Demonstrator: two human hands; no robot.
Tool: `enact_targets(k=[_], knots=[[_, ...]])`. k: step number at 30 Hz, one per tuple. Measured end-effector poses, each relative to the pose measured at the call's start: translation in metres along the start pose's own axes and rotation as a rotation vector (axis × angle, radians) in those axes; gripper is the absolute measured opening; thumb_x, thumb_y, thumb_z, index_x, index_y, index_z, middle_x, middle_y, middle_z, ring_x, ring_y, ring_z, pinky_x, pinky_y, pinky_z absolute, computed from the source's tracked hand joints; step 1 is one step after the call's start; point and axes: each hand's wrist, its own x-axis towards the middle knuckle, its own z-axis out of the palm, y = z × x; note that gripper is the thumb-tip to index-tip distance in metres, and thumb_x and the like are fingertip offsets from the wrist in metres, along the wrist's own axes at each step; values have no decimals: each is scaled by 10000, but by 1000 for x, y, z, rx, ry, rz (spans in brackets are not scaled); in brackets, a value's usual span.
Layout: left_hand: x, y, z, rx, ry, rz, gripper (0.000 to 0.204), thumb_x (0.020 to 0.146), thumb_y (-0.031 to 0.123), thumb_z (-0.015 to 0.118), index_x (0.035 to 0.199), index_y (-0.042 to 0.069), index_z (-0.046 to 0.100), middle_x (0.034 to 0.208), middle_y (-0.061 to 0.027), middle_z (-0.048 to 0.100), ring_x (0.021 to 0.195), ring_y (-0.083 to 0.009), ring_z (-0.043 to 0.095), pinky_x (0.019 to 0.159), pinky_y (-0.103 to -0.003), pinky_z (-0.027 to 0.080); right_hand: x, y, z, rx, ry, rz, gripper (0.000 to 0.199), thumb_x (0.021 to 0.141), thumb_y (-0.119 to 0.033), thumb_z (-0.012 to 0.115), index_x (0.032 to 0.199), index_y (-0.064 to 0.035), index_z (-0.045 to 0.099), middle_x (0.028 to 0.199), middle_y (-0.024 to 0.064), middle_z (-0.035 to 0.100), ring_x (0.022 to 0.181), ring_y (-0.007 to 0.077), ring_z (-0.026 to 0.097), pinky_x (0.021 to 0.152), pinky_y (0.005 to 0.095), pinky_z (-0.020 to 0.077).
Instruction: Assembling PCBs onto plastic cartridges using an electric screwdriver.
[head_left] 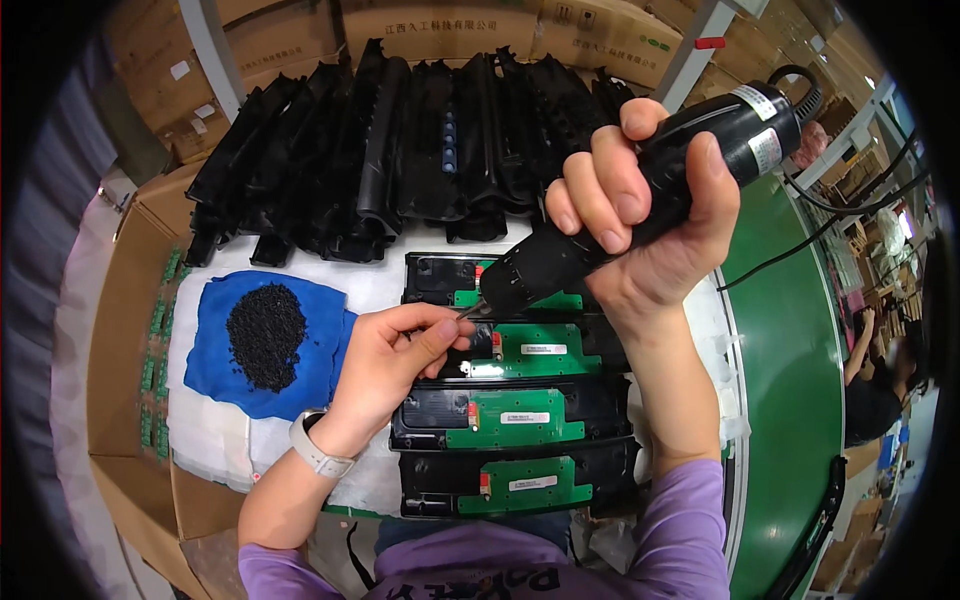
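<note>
My right hand [660,200] is wrapped round a black electric screwdriver [545,262], tilted with its nose down to the left and its corded end up at the right. The thin metal bit [472,309] reaches the fingertips of my left hand [405,345]. That hand is closed in a pinch at the bit's tip; whatever sits between the fingers is too small to make out. Below lie several black plastic panels [422,430] in a column, each with a green circuit board [515,418] bearing a red connector and a white label. The screwdriver partly hides the farthest board.
To the left, a blue cloth [210,345] carries a heap of small black screws [266,335]. Long black plastic housings [385,150] are stacked at the back. A cardboard box [135,430] with green boards stands at far left. A green surface [785,400] and a cable [770,258] lie right.
</note>
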Motion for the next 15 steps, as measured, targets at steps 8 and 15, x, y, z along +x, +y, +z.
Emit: enact_targets(k=[8,15], knots=[[0,-1,0,-15,-3,12,156,856,76,628,956,-43,643,824,-91,664,629,-45,528,537,-164,409,-4,3,3,2,-6,50,279,877,-312,475,964,-50,510,555,35,456,416,143,430,488,311,390],[0,-3,-2,-28,-66,-12,177,874,97,604,988,-36,629,853,-96,663,683,-54,552,575,-165,428,-4,6,1,31,81,88,251,862,-282,506,927,-40,517,547,41,463,405,141,431,464,309,384]])
